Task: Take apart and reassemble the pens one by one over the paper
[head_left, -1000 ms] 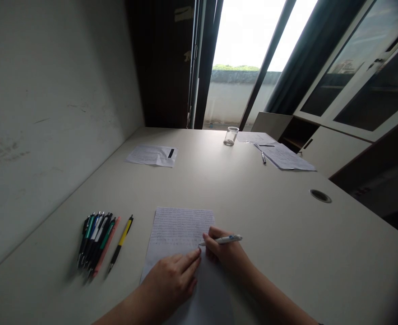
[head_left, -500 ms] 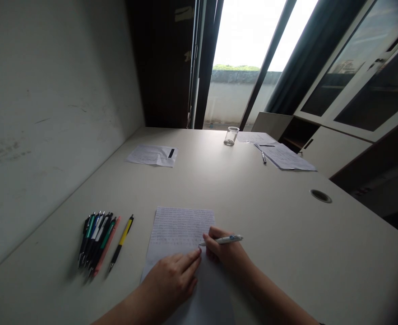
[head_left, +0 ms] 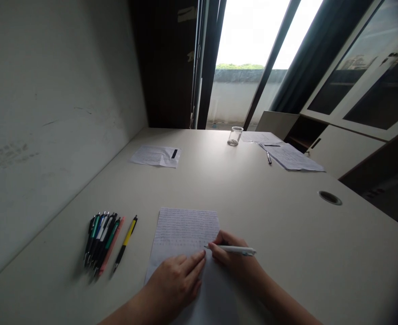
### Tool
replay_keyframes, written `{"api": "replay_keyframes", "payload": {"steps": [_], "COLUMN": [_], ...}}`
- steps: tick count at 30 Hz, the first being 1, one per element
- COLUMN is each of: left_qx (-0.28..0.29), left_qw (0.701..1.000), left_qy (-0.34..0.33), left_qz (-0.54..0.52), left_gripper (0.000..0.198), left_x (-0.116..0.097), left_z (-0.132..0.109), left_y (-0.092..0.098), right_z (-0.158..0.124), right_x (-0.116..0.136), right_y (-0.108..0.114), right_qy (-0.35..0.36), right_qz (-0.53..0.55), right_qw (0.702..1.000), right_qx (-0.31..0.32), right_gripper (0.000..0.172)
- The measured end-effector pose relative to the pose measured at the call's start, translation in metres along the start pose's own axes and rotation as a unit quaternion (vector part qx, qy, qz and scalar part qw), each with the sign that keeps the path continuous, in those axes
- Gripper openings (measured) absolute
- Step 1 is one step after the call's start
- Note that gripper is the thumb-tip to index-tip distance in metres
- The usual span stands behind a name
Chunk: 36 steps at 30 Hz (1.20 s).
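A white pen (head_left: pixel 234 249) is held in my right hand (head_left: pixel 234 257), its fingers closed round the barrel. The pen's tip points left and meets the paper (head_left: pixel 188 225), or hovers just over it, at the lowest line of handwriting. Rows of writing cover the sheet's upper part, while its lower part is blank. My left hand (head_left: pixel 178 277) lies flat on the blank part, fingers stretched out and fingertips close to the pen tip. To the left of the sheet lies a yellow and black pen (head_left: pixel 126 243).
Left of the yellow pen is a bunch of several pens (head_left: pixel 102 243). Farther back are a creased sheet (head_left: pixel 155 155), a glass jar (head_left: pixel 234 136) and a stack of papers (head_left: pixel 292 156) with a pen (head_left: pixel 269 158) beside it. A round cable hole (head_left: pixel 330 197) is at the right.
The pen in my right hand has tilted, its back end swinging lower and to the right. My left hand stays on the sheet. The whole view has shifted slightly.
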State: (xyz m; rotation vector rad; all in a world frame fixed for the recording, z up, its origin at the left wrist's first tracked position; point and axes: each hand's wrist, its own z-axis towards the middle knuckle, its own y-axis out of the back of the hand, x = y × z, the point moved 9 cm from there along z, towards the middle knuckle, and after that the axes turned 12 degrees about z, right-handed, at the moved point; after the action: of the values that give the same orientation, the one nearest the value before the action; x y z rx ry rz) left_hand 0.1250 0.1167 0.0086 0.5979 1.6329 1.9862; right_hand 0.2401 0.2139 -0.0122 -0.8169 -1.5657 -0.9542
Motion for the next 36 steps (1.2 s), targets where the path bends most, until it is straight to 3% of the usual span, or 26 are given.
{"api": "replay_keyframes", "payload": {"steps": [36], "left_qx": [0.001], "left_qw": [1.000], "left_qy": [0.006], "left_qz": [-0.008], "left_gripper": [0.048], "left_x": [0.0023], "left_z": [0.0008], "left_y": [0.0003], "right_z": [0.0005], "right_x": [0.0019], "right_y": [-0.0013], "right_qy": [-0.010], "right_qz": [-0.005], "right_qw": [1.000], "right_qx": [-0.007], "right_gripper": [0.029]}}
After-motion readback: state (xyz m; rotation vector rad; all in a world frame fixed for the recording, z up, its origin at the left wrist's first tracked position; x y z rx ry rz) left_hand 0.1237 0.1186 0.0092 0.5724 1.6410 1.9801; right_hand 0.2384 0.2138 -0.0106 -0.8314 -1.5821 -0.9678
